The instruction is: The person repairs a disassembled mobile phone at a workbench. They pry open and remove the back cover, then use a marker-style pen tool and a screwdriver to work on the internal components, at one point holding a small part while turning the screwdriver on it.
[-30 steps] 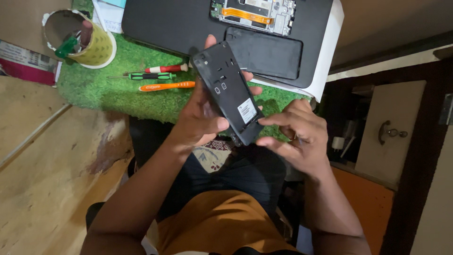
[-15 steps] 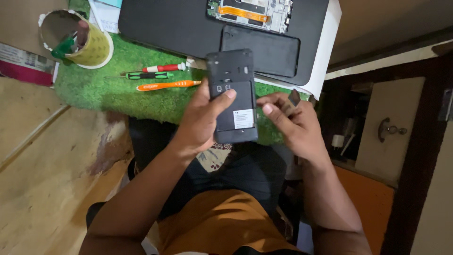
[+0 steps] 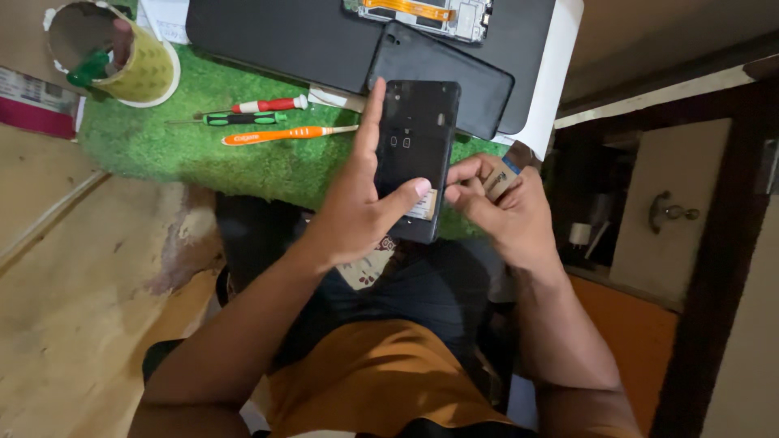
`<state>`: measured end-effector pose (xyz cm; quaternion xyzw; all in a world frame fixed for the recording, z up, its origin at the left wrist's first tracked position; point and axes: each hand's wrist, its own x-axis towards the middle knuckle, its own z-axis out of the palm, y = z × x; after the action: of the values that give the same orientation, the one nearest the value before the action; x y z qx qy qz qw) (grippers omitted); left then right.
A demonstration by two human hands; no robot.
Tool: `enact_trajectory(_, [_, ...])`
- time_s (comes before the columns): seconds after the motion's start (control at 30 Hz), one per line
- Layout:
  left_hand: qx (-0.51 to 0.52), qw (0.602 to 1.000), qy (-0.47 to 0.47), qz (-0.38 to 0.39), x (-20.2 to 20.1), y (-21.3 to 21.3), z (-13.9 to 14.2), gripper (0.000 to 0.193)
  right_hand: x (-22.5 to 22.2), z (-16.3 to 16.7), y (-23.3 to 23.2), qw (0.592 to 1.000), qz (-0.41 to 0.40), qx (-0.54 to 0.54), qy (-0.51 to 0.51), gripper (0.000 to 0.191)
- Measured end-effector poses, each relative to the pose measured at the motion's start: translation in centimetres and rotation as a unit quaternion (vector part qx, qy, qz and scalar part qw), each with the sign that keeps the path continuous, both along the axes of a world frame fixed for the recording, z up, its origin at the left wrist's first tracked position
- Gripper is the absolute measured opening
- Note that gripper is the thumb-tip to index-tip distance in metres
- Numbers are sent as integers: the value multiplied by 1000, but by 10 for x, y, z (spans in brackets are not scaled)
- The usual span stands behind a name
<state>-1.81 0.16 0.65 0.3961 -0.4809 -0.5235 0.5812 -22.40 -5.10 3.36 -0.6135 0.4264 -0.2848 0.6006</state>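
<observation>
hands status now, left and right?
Left hand: closed around the black phone, thumb on its back.
Right hand: fingers pinching a small card-like piece beside the phone.

Both forearms are bare, with no sleeves, watch or rings showing on the left hand [image 3: 357,215] or right hand [image 3: 507,211]. Lower centre of the frame: an orange-brown garment (shorts, perhaps) [image 3: 365,381] below dark cloth.

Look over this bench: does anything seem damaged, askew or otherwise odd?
Yes. The phone in the left hand has no back cover, so its dark inner frame shows. A loose black cover lies on the laptop, beside a bare phone frame with an orange strip. The tape roll is ragged at its edge.
</observation>
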Motion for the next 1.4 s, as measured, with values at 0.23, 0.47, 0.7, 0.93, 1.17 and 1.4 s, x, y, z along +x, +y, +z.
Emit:
enact_trajectory(0.23, [21,999,27,-17,-1,0,2,111,1,0,2,999,-5,34,6,12])
enact_trajectory(0.47, [-8,1000,0,-26,1,3,1,130,7,1,5,998,4,32,-49,24])
enact_trajectory(0.7, [38,990,111,-73,0,1,-1,130,6,7,5,989,-31,-29,-143,29])
enact_trajectory(0.93, [100,945,305,-54,3,-3,-5,98,-7,4,6,959,-41,-66,-271,48])
enact_trajectory(1.17, [94,925,368,-15,5,-1,-7,67,-7,3,16,964,-14,-40,-263,18])
enact_trajectory(1.4, [79,894,440,-45,4,-2,-8,56,-7,8,20,991,-2,-85,-105,25])
